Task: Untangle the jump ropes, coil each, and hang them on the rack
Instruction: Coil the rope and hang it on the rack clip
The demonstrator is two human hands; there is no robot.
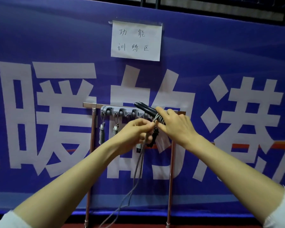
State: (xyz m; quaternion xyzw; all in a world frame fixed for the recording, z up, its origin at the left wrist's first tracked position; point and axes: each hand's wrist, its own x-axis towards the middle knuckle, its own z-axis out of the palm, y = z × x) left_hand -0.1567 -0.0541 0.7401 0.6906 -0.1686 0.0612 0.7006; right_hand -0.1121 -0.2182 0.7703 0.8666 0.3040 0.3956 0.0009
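A blue banner (56,38) printed with large white characters fills the wall, and a handwritten paper sign (136,41) is taped near its top. In front stands a metal rack (92,145) carrying a grey hook bar (120,111). A strip of red floor (130,225) shows below.

A leftmost coil (101,133) and a 2nd coil (115,129) hang from the bar. A 3rd coil (139,146) is partly hidden behind the left hand (135,130).

That hand pinches the grey cord (138,163) of a jump rope, and the cord trails down toward the floor. The right hand (176,127) curls around the black handles (145,108) and the cord wound on them, just in front of the bar's right end.
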